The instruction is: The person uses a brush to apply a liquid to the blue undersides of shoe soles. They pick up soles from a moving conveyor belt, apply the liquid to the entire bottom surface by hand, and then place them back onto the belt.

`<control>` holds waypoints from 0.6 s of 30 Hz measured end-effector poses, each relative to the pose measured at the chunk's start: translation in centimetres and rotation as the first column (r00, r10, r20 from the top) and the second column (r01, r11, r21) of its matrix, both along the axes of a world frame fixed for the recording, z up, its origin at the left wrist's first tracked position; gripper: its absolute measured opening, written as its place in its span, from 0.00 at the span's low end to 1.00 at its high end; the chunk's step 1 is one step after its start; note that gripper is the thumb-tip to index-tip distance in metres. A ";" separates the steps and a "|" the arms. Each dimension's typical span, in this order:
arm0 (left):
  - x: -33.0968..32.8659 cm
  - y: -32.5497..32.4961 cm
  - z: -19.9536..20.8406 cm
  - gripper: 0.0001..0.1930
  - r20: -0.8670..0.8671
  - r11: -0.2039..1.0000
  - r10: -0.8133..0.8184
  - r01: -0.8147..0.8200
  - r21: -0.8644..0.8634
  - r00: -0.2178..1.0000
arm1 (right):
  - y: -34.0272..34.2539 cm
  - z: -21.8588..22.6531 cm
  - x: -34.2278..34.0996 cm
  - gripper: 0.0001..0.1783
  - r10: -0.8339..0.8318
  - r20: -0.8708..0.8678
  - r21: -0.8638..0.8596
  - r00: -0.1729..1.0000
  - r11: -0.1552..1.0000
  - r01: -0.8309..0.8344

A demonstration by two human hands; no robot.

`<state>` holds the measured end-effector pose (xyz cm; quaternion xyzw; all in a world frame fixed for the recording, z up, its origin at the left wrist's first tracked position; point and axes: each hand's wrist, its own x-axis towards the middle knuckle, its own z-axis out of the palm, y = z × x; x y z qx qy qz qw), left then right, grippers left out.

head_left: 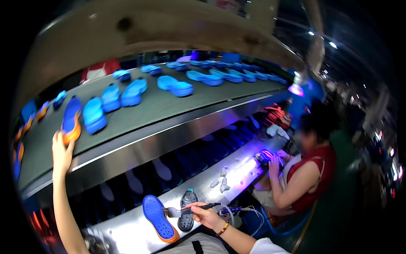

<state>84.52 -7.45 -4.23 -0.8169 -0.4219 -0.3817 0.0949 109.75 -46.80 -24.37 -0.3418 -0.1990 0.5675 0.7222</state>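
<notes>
My left hand (62, 151) reaches up to the conveyor belt, its fingers and thumb closed around the orange heel of a blue-and-orange shoe sole (72, 114). My right hand (207, 216) grips the dark handle of a flat brush (172, 212), from which a clear tube trails. Those pale bristles touch or hover by the edge of another blue-and-orange sole (158, 216) lying flat on the metal bench. Beside it, partly behind the brush and my right hand, lies a speckled dark grey sole (186, 220) with a teal tip.
Rows of light blue soles (173, 86) stand on the dark green belt (139, 116). A metal ledge (127, 146) runs along its near side above racked dark soles. White scraps (224, 180) lie on the bench (127, 230). A co-worker (306, 173) sits at right under purple light.
</notes>
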 end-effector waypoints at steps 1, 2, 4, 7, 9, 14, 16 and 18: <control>-1.0 0.6 -0.3 0.22 -0.011 0.999 -0.010 0.010 0.053 1.000 | 0.3 -0.2 -0.2 0.13 0.009 -0.012 -0.010 1.000 1.000 -0.009; -2.2 1.5 -0.8 0.20 0.020 0.993 -0.110 0.110 0.033 0.994 | 0.4 -0.3 -0.1 0.14 0.018 -0.001 -0.022 1.000 1.000 -0.018; -3.3 0.5 -1.3 0.18 0.238 0.964 -0.253 0.266 -0.025 0.938 | 0.5 -0.8 0.0 0.14 -0.015 -0.025 -0.027 1.000 1.000 0.015; -4.9 -5.3 -2.9 0.19 0.708 0.934 -0.312 0.340 0.108 0.633 | 0.2 -0.8 0.4 0.15 -0.048 -0.055 -0.036 0.997 0.998 0.046; -5.3 -10.8 -3.3 0.30 0.980 0.929 -0.145 0.359 0.088 0.136 | 0.7 -1.0 0.4 0.15 -0.044 -0.059 -0.069 0.997 0.997 0.040; -7.7 -17.1 -10.2 0.30 0.961 0.484 -0.264 0.851 0.204 -0.080 | 2.0 -2.2 0.0 0.14 -0.046 -0.021 -0.056 0.999 0.997 0.045; -8.6 -18.9 -15.5 0.33 0.964 0.236 -0.100 0.936 0.262 -0.245 | 1.0 -1.3 0.3 0.15 -0.098 -0.010 -0.057 0.995 0.994 0.097; -9.2 -20.2 -19.2 0.37 0.959 -0.007 0.058 0.960 0.280 -0.279 | 0.5 -1.3 0.6 0.13 -0.101 -0.029 0.000 0.994 0.995 0.102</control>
